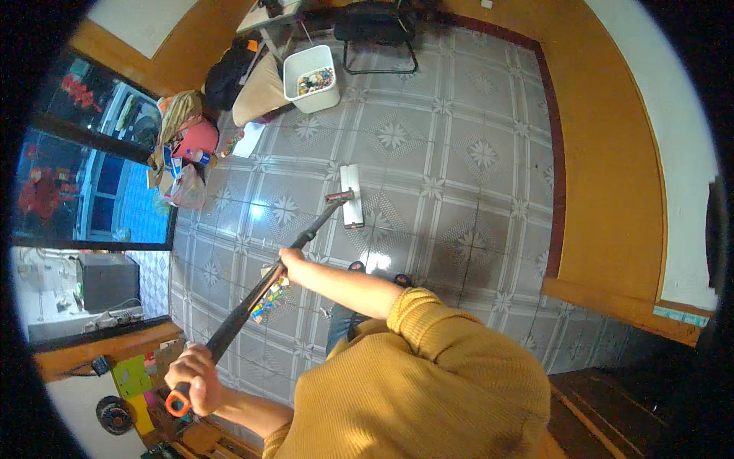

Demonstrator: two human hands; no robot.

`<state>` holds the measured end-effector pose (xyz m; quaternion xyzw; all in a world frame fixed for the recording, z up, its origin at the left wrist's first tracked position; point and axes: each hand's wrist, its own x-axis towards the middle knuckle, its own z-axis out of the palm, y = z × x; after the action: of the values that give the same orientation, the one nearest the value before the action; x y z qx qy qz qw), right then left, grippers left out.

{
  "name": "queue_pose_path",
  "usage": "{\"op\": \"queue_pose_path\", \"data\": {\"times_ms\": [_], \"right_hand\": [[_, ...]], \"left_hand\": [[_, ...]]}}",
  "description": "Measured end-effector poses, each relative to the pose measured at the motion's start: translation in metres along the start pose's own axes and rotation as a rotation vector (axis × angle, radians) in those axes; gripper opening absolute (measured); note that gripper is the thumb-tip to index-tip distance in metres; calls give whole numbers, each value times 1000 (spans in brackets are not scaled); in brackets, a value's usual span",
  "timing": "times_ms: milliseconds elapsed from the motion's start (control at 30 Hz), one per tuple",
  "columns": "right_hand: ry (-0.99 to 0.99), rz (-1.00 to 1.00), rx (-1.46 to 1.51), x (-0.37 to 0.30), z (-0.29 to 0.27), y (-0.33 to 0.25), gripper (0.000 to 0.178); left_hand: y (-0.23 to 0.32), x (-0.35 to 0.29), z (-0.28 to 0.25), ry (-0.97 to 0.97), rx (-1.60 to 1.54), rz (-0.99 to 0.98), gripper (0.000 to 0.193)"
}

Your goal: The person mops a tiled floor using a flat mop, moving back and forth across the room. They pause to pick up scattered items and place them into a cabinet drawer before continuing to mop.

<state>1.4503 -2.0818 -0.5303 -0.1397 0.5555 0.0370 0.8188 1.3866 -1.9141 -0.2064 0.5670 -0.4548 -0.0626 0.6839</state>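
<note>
A flat mop (298,242) with a long dark pole slants across the view, from the lower left up to the middle of the tiled floor (459,199). My left hand (194,378) is wrapped round the top of its pole, just above the orange-ringed end. Farther down the pole, my right hand (288,264) also grips it, with the forearm stretched across in front of me. The wide white mop head (351,205) lies on the grey patterned tiles ahead of my feet.
A white bin (312,79) with small colourful pieces stands far ahead, near a black folding chair (375,30). Bags and a pink container (197,139) pile up by the glass door at left. Small colourful packages (267,302) lie under the pole. A wooden-panelled wall (608,168) runs along the right.
</note>
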Motion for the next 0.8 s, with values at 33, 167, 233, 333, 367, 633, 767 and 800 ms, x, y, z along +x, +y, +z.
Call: {"op": "queue_pose_path", "data": {"times_ms": [33,167,233,333,367,633,767,800], "right_hand": [[-19,-57,-2,2,-3,-5,25],[-137,4,168,-13,-33,-11,26],[-232,41,375,-27,-67,-15,30],[-276,13,637,-34,-155,-34,36],[-207,-7,662,-32,-189,-44,38],[677,-757,-581,-34,-532,-128,25],[429,-527,922,-35,-584,-183,21],[483,-489,989,-35,-580,-201,21]], "left_hand": [[-2,-2,4,-10,31,8,24],[7,6,-2,104,-100,59,22],[9,17,-1,-32,-251,80,21],[-22,36,30,-110,-351,49,24],[-43,42,52,-90,-468,10,23],[-231,47,305,-957,-518,-589,17],[-277,43,383,-1033,-670,-468,14],[-289,54,390,-956,-678,-523,13]]}}
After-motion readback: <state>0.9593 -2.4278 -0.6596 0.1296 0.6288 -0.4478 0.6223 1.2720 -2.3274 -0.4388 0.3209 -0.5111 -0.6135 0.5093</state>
